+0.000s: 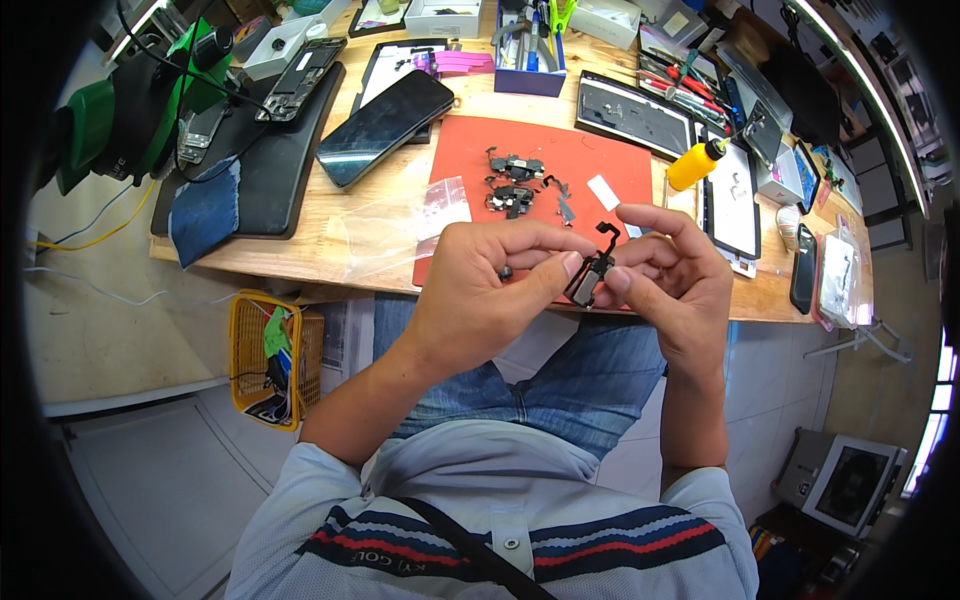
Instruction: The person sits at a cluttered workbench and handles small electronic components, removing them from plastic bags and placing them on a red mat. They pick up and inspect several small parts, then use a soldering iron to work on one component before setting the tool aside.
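Note:
Between both hands, over the near edge of the red mat, is a small black phone part with a bent flex cable. My left hand pinches its left side with thumb and forefinger. On its right side, the thumb and fingers of my right hand grip it, with the forefinger raised. Behind the hands, several small black phone parts and a grey flex piece lie on the mat. A white strip rests to their right. A clear plastic bag lies beside my left hand.
A dark phone lies left of the mat, near a black pad with a blue cloth. A yellow bottle stands at the right, near red-handled tools. At the back is a blue tool box. A yellow basket sits below left.

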`<state>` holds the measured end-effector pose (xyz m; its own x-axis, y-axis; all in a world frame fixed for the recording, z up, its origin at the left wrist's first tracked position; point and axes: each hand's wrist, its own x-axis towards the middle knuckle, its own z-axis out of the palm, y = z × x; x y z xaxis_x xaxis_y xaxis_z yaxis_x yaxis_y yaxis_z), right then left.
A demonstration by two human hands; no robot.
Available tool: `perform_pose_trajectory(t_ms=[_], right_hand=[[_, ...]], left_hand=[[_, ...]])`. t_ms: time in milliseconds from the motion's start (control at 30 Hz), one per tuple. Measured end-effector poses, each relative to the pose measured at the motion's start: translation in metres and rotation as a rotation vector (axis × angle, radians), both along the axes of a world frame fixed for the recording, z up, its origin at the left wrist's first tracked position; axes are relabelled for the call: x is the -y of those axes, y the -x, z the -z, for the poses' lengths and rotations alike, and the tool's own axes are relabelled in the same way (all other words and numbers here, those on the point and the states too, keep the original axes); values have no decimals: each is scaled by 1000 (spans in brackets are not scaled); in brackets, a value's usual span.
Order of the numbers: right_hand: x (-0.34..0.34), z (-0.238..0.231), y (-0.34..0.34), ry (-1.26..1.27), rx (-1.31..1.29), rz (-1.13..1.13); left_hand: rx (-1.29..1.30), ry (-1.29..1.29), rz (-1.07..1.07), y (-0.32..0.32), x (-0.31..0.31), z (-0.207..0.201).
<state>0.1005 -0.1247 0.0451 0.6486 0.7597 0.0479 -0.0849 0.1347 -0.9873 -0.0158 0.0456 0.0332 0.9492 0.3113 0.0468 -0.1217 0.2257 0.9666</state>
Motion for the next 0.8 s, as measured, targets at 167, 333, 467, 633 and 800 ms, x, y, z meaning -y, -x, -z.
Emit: perform_pose_trajectory(t_ms=[167,333,467,633,800], right_hand=[[-2,-1,2,-1,-11,9],[3,0,1,-3,-10,22],[6,1,-1,-6,-81,-7],[-3,13,-7,-33,1,-115],[5,22,-1,-78,-1,-50]], left_hand=[[3,67,25,0,-2,-1],[0,22,25,-3,-3,2],[-56,-73,-17,-6,3,-3],[10,-212,-116,0,0,6],[-6,-258,-56,-6,3,9]])
